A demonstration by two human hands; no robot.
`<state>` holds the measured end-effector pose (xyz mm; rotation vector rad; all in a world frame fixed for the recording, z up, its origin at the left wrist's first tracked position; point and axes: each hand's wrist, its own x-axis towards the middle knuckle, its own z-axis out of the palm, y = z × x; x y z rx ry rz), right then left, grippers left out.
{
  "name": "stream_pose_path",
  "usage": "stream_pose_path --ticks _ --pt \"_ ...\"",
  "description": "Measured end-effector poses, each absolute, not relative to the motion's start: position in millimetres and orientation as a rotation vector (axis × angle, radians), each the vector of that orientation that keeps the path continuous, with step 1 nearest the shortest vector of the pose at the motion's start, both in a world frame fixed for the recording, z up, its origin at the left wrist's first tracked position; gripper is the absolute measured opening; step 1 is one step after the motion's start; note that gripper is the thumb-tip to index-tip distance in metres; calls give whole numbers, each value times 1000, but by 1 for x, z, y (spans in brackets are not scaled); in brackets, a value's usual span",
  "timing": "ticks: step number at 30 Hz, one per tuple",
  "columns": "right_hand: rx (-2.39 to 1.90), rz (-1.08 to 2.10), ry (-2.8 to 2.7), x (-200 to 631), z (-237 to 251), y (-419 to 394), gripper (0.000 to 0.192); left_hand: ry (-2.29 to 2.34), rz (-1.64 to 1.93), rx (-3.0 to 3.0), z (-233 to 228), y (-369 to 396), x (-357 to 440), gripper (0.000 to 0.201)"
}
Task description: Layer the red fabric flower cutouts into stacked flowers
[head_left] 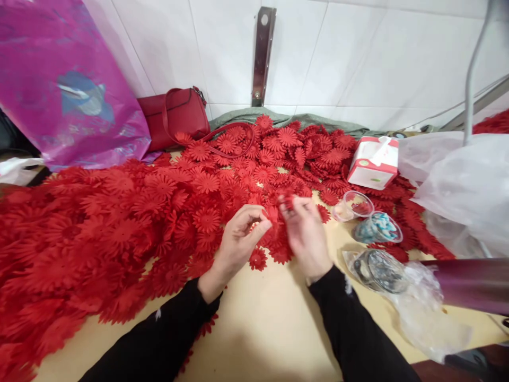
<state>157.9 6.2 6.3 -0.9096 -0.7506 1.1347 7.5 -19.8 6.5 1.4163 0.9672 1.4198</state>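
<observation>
Hands met over table | left hand pinched red flower, fingers curled | right hand blurred, fingers closed on same flower | flower pile left.

White tiled wall behind, metal bracket fixed to it; pale wooden bench below, evenly lit.

Small craft workshop or home piecework station. Indicators: a bulk pile of identical red fabric flowers covering a plain worktable, small cups of parts, plastic bags, and a white tiled wall behind.
</observation>
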Motion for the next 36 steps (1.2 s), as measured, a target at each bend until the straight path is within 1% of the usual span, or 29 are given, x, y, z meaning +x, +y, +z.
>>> stream_pose_path --ticks 1,3,7,9,11,12,13,15,18,21,23,26,29,32,34,36 --pt "-895 1102 -702 164 7 10 37 960 1425 1439 7 -21 6 16" --pt "-886 1066 -715 171 11 14 33 982 1487 1370 7 -18 4 16" --pt "-958 992 -919 170 14 11 23 1246 1850 1187 5 -5 -4 16" --pt "-1008 894 -989 169 11 9 23 1480 2006 1265 4 -2 -10 27" --pt "-1048 827 -1024 168 8 7 25 1663 2053 1421 5 -5 -12 42" --pt "-1058 823 -1034 168 7 6 28 1689 2038 1516 5 -8 -11 45" --pt "-1055 842 -1046 168 7 5 31 1662 2006 1603 6 -13 -9 44" --pt "-1004 930 -1093 169 9 3 34 1459 1881 1692 6 -21 -2 36" --pt "-913 1107 -1256 174 17 -1 35 1139 1577 1545 6 -30 10 30" --pt "-891 1230 -1407 184 24 -2 37 1085 1356 1492 7 -32 14 17" --pt "-878 1264 -1403 191 24 0 38 1145 1376 1557 10 -33 12 13" --pt "-839 1231 -1271 194 23 5 30 1152 1594 1787 17 -40 10 3" --pt "-888 1106 -1352 183 25 14 18 887 1713 2109 23 -53 15 20" --pt "-914 999 -1712 158 29 26 12 585 1688 2251 21 -66 26 25" --pt "-885 890 -1929 138 30 36 14 442 1664 2270 17 -72 33 27" --pt "-899 730 -2092 120 28 45 22 366 1643 2255 12 -75 36 29"
